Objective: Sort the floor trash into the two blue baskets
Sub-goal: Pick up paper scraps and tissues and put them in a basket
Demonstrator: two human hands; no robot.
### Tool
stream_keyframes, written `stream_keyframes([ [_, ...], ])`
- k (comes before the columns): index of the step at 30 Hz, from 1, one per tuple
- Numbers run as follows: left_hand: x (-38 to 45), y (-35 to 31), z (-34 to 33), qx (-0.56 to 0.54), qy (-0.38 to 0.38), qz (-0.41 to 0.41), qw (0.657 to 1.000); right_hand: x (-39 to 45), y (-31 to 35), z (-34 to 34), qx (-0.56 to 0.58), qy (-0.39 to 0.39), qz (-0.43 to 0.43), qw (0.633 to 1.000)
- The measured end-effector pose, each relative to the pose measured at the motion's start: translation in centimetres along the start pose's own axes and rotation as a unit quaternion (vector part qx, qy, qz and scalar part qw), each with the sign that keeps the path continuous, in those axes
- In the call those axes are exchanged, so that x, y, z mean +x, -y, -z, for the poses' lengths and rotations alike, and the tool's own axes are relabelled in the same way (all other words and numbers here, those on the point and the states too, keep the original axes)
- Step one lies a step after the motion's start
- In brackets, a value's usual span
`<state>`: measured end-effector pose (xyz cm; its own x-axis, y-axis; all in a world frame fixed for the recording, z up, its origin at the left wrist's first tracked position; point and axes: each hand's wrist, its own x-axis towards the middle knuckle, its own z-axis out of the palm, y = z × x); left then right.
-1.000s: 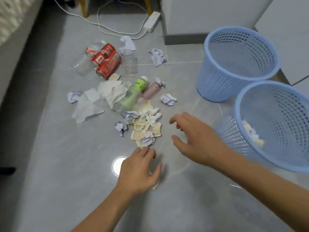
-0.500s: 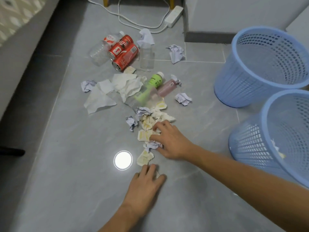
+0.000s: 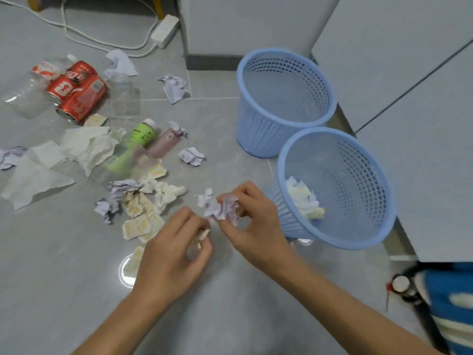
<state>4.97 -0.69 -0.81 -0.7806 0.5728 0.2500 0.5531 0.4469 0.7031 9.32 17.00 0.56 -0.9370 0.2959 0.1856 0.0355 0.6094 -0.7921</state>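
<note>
Our right hand (image 3: 252,221) has its fingers pinched around a crumpled lavender paper wad (image 3: 219,206), lifted just clear of the grey tiled floor (image 3: 64,278). Right beside it, our left hand (image 3: 171,254) is curled closed over a small cream scrap (image 3: 201,237) — blurred, so we can't tell what kind of scrap. The two hands sit close together, almost touching.

Just left of our hands lies the loose pile: cream wrappers (image 3: 139,224) mixed with more crumpled lavender paper (image 3: 120,190), one wrapper (image 3: 134,257) sitting apart beside a bright round reflection on the tile. Beyond that, white tissues (image 3: 84,147) spread out flat, and a green-labelled bottle (image 3: 138,142) lies next to a pinkish bottle (image 3: 166,143), both on their sides.

To our right, the near blue basket (image 3: 384,201) tilts toward us, with crumpled white and cream paper (image 3: 304,201) already inside. The far blue basket (image 3: 256,129) stands upright just behind it; through the mesh we can't make out anything in it.

Further out at the left, red cans (image 3: 76,96) lie among clear plastic bottles (image 3: 28,98), with two more paper wads (image 3: 175,87) near the tile seam, and a white power strip (image 3: 165,30) with its cable by the wall.
</note>
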Motion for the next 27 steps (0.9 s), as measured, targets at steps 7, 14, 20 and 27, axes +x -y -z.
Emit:
stream_keyframes([
  [7, 11.0, -13.5, -2.8, -0.1, -0.08, -0.166, 0.978, -0.8, 1.0, 17.9, -0.033, -0.26, -0.08, 0.962],
  [14, 12.6, -12.9, -6.5, 0.067, 0.094, -0.066, 0.991, -0.2, -4.3, 20.9, -0.241, -0.01, -0.249, 0.938],
  [20, 2.8, -2.9, -2.8, 0.06, -0.005, 0.027, 0.998, 1.1, 5.0, 13.3, -0.13, -0.133, 0.06, 0.981],
  [27, -7.6, 9.4, -0.7, 0.215, 0.114, 0.197, 0.95, 3.3, 0.1, -6.1, -0.16, 0.241, 0.02, 0.957],
])
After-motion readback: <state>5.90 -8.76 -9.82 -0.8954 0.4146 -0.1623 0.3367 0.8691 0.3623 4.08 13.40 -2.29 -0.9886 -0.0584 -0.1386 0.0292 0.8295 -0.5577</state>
